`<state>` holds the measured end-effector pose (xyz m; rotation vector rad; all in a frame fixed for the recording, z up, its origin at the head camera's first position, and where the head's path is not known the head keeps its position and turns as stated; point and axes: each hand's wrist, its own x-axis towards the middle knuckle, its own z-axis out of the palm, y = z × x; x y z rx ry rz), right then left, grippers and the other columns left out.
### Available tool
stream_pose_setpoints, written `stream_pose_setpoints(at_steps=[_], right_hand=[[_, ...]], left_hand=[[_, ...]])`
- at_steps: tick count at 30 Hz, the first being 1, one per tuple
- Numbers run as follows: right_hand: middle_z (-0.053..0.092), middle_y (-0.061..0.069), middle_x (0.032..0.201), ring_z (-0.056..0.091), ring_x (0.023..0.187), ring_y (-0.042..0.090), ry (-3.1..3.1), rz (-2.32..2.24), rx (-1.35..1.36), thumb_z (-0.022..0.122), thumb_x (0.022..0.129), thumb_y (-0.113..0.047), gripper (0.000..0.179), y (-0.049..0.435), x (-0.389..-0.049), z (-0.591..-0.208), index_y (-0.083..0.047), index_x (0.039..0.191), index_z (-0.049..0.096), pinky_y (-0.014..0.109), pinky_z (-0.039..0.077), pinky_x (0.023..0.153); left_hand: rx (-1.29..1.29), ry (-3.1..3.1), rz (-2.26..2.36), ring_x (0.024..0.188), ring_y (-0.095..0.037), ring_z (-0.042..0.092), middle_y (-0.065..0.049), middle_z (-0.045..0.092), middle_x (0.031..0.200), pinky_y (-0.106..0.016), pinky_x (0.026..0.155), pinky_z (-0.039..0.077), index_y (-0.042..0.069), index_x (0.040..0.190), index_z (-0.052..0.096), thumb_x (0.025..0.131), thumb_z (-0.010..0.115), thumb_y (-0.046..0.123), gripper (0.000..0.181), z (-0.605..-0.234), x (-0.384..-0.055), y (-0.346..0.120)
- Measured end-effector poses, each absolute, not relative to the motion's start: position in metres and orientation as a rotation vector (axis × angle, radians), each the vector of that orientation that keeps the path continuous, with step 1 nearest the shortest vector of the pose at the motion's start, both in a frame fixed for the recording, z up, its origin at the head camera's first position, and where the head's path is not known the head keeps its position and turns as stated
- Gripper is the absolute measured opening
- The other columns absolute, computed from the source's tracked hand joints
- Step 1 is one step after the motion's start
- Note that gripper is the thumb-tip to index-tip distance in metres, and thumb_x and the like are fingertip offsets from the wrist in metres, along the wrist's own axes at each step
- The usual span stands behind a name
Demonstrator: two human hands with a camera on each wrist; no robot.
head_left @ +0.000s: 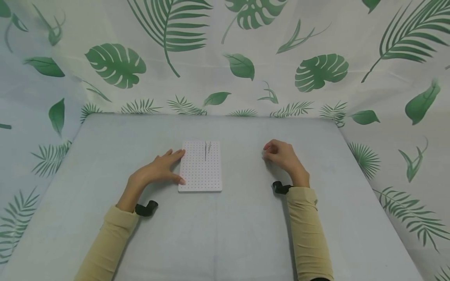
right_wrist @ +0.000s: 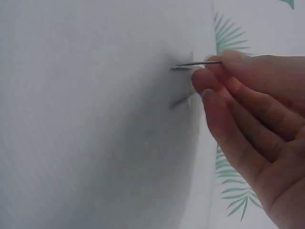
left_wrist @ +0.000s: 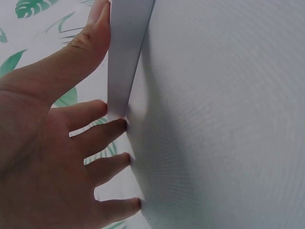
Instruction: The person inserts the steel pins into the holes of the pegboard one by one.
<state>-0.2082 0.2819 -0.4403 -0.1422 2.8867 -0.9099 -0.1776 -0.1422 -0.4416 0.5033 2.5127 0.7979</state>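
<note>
A white pegboard with a grid of small holes lies flat on the table. Several thin dark metal pins stand in its upper right part. My left hand is spread along the board's left side, thumb and a fingertip touching its edge. In the left wrist view, the thumb presses the board's side wall, and the other fingertips reach down to the table. Right of the board, my right hand pinches a thin metal pin between thumb and index finger, low over the table. Another pin-like sliver shows close beside it.
The table has a pale grey cover. A leaf-patterned cloth hangs behind it and at both sides. Black wrist-worn devices sit on both arms by the cuffs.
</note>
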Motion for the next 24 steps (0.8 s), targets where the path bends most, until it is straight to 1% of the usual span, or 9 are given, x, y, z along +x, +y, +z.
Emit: stream_pose_setpoints(at_steps=[6, 8, 12, 15, 18, 21, 24], right_hand=[[0.075, 0.017, 0.098, 0.070, 0.086, 0.027, 2.905, -0.962, -0.193, 0.070, 0.095, -0.005, 0.015, 0.274, -0.209, -0.441, -0.002, 0.110, 0.068, 0.035, 0.055, 0.071], [0.075, 0.017, 0.098, 0.071, 0.086, 0.027, 2.899, -0.995, -0.194, 0.070, 0.095, -0.005, 0.014, 0.271, -0.209, -0.441, -0.002, 0.109, 0.068, 0.034, 0.056, 0.071], [0.075, 0.020, 0.101, 0.074, 0.090, 0.031, 2.874, -1.085, -0.227, 0.070, 0.095, -0.004, 0.015, 0.263, -0.209, -0.440, 0.001, 0.108, 0.068, 0.037, 0.061, 0.074], [0.077, 0.020, 0.102, 0.075, 0.095, 0.032, 2.869, -1.125, -0.252, 0.072, 0.094, -0.004, 0.016, 0.257, -0.210, -0.441, 0.001, 0.109, 0.068, 0.039, 0.060, 0.079], [0.078, 0.017, 0.102, 0.075, 0.095, 0.030, 2.873, -1.123, -0.263, 0.072, 0.094, -0.005, 0.017, 0.253, -0.209, -0.443, -0.001, 0.110, 0.069, 0.040, 0.058, 0.081], [0.079, 0.016, 0.101, 0.076, 0.090, 0.028, 2.874, -1.123, -0.273, 0.073, 0.094, -0.006, 0.017, 0.250, -0.208, -0.443, -0.002, 0.110, 0.070, 0.038, 0.057, 0.077], [0.079, 0.016, 0.099, 0.077, 0.088, 0.027, 2.847, -1.172, -0.285, 0.074, 0.093, -0.007, 0.018, 0.247, -0.208, -0.444, -0.001, 0.110, 0.071, 0.033, 0.057, 0.073]], left_hand=[[0.502, 2.512, 0.799, 0.157, -0.050, 0.005, -0.023, 0.018, 0.169, -0.071, 0.123, 0.000, 0.001, 0.163, 0.022, 0.083, 0.086, 0.033, 0.107, -0.442, -0.178, -0.143], [0.502, 2.512, 0.801, 0.157, -0.049, 0.005, -0.022, 0.018, 0.169, -0.071, 0.123, -0.001, 0.001, 0.163, 0.022, 0.083, 0.086, 0.032, 0.107, -0.443, -0.178, -0.143], [0.497, 2.516, 0.800, 0.157, -0.050, 0.005, -0.022, 0.018, 0.169, -0.071, 0.123, 0.000, 0.001, 0.163, 0.022, 0.083, 0.086, 0.032, 0.106, -0.442, -0.177, -0.144], [0.496, 2.517, 0.800, 0.156, -0.050, 0.005, -0.023, 0.019, 0.169, -0.071, 0.123, 0.000, 0.000, 0.162, 0.023, 0.083, 0.086, 0.033, 0.107, -0.442, -0.176, -0.145], [0.508, 2.519, 0.799, 0.156, -0.051, 0.006, -0.024, 0.019, 0.169, -0.072, 0.123, 0.001, 0.000, 0.162, 0.023, 0.083, 0.085, 0.034, 0.106, -0.443, -0.175, -0.146], [0.519, 2.517, 0.804, 0.157, -0.050, 0.006, -0.023, 0.019, 0.169, -0.071, 0.123, 0.001, 0.000, 0.162, 0.023, 0.084, 0.085, 0.034, 0.105, -0.443, -0.176, -0.145], [0.524, 2.516, 0.802, 0.157, -0.050, 0.006, -0.023, 0.020, 0.169, -0.071, 0.123, 0.001, 0.000, 0.162, 0.023, 0.084, 0.084, 0.033, 0.104, -0.443, -0.177, -0.144]])
